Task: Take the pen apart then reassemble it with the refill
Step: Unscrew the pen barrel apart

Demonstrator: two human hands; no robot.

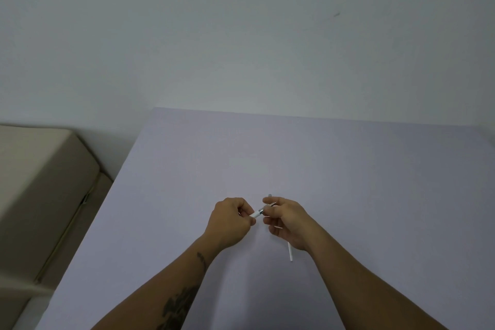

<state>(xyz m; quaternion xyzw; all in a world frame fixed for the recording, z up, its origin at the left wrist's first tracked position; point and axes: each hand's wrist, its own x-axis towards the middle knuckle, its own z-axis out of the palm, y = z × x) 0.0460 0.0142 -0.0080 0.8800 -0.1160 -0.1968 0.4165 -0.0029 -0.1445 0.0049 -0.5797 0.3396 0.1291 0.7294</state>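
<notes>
A white pen with a silver band bridges the gap between my two hands above the pale table. My left hand is closed around its white end. My right hand pinches the silver end with thumb and forefinger. A thin white refill also runs through my right hand, its lower end sticking out below the palm and a short grey tip showing above the fingers. My fingers hide the pen's far ends.
The table's left edge runs diagonally from the far corner down to the lower left. Beyond it stands a beige upholstered piece. A plain grey-white wall rises behind the table's far edge.
</notes>
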